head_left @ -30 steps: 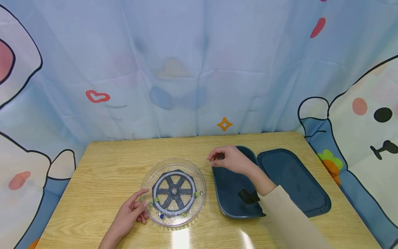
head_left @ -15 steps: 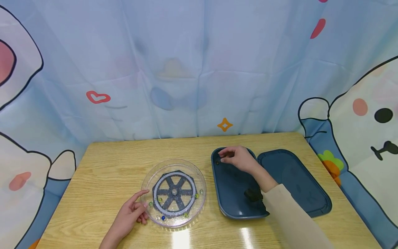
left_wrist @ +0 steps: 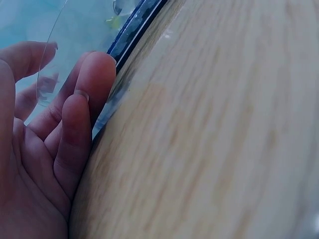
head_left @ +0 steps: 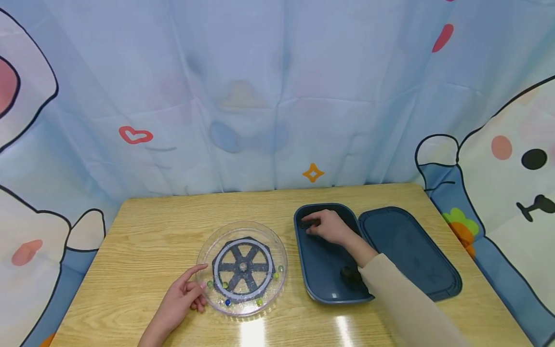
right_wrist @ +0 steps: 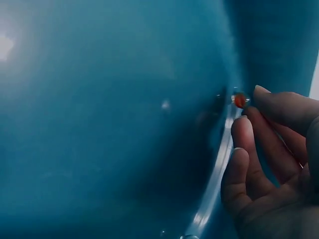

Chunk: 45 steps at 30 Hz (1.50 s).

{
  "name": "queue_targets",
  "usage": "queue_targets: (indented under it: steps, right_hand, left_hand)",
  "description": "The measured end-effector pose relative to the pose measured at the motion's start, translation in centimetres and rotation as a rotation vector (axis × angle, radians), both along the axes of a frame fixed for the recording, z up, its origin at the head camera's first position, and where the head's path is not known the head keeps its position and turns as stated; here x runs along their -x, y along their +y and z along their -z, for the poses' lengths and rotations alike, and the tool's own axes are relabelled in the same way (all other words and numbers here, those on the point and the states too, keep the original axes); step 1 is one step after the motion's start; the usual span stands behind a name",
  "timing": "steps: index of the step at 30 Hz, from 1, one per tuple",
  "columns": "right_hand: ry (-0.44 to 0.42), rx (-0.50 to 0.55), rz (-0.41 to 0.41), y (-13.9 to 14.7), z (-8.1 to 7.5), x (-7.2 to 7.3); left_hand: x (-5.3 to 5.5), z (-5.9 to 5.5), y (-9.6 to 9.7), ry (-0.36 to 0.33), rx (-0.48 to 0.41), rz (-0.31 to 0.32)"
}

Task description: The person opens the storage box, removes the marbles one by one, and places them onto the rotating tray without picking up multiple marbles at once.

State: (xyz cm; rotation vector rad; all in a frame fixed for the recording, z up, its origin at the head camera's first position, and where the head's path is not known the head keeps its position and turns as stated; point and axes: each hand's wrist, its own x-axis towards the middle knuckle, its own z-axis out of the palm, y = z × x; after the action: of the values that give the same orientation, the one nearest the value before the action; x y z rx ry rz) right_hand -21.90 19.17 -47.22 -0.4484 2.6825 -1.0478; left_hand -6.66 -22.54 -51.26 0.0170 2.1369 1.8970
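Observation:
A clear round dish with a dark spoked wheel shape at its middle stands on the table. Inside it lie a blue marble and several green ones, such as this green marble. My left hand holds the dish's left rim; the clear edge passes by the thumb and finger tips in the left wrist view. My right hand reaches into the far left corner of a dark blue box. Its thumb and forefinger are spread just beside an orange marble.
Right of the box lies a matching dark blue lid, flat on the wooden table. A black object shows under the right wrist. Behind the table hangs a printed blue curtain.
My right hand has moved from over the box's left edge to lower inside its far left corner. A few marbles in the dish have rolled slightly rightward. The left hand stays put.

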Motion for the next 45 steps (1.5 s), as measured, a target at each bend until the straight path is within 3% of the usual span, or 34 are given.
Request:
queue_targets:
  steps: [7, 12, 34, 45]
  right_hand:
    - [0.123, -0.082, -0.053, -0.7, 0.7, -0.1]
    - [0.152, -0.1, -0.07, -1.0, 1.0, -0.1]
    - [0.062, -0.067, -0.032, -0.7, 0.0, -0.1]
    - [0.087, -0.007, 0.001, 0.0, -1.5, -0.5]
  left_hand:
    - [0.1, -0.1, 0.0, 0.009, 0.007, 0.001]
    - [0.1, -0.1, 0.0, 0.007, 0.004, 0.004]
    - [0.0, -0.2, 0.2, 0.002, 0.016, -0.008]
    - [-0.1, -0.2, 0.2, 0.001, 0.003, -0.002]
